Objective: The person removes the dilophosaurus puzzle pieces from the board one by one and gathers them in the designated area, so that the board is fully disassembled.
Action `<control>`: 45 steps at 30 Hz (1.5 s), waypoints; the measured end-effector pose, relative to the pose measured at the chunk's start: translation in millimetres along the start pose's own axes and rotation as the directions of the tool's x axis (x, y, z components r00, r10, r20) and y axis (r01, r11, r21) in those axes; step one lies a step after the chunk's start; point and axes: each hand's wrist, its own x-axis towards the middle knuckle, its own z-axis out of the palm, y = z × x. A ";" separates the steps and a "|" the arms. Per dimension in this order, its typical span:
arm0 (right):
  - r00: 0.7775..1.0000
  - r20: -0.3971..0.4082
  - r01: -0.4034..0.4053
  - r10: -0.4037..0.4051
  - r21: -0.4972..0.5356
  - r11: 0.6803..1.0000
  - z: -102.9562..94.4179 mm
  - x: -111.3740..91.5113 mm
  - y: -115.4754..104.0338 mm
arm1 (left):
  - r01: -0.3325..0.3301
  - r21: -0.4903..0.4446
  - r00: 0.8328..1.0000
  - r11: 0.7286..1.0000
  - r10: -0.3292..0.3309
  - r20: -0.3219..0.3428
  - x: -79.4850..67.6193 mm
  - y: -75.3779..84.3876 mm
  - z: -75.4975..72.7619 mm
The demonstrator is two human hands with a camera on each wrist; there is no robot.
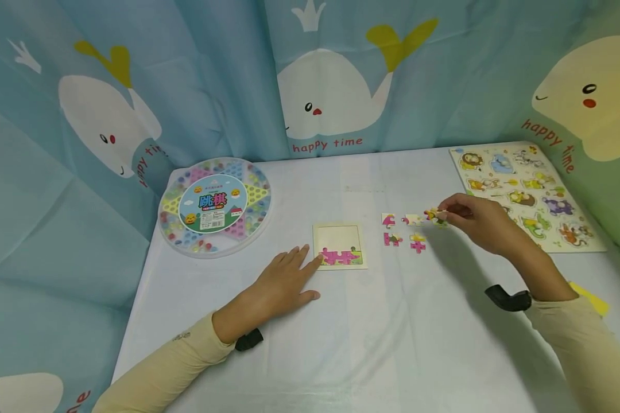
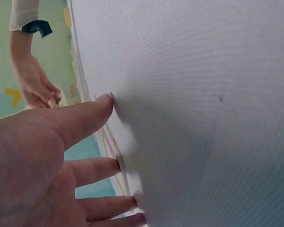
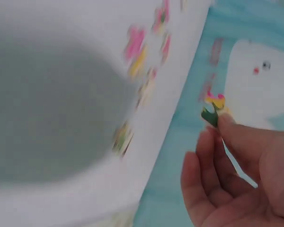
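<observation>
A small square puzzle frame [image 1: 339, 235] lies mid-table, with joined pink and green pieces along its near side. My left hand [image 1: 281, 284] rests flat with fingers spread, the index fingertip at the frame's left edge. Between thumb and forefinger my right hand [image 1: 475, 221] pinches a puzzle piece [image 3: 214, 108], coloured yellow, green and pink, raised above the table. Below and left of that hand lie several loose puzzle pieces [image 1: 417, 243] in two rough rows. One loose piece [image 3: 122, 139] sits nearest beneath the right hand and is partly covered by it in the head view.
A round Chinese checkers box [image 1: 262, 229] stands at the back left. On the back right lies an animal puzzle board [image 1: 581, 221], its left part behind the right hand. A yellow object [image 1: 590, 298] shows beside the right sleeve. Printed curtains [image 1: 237, 86] hang along the table's edges.
</observation>
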 end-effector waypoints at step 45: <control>0.972 0.131 0.193 -0.194 0.025 0.981 119.7 18.5 -101.2 | -0.014 -0.021 1.000 1.000 0.013 -0.013 -2.4 -2.2 0.5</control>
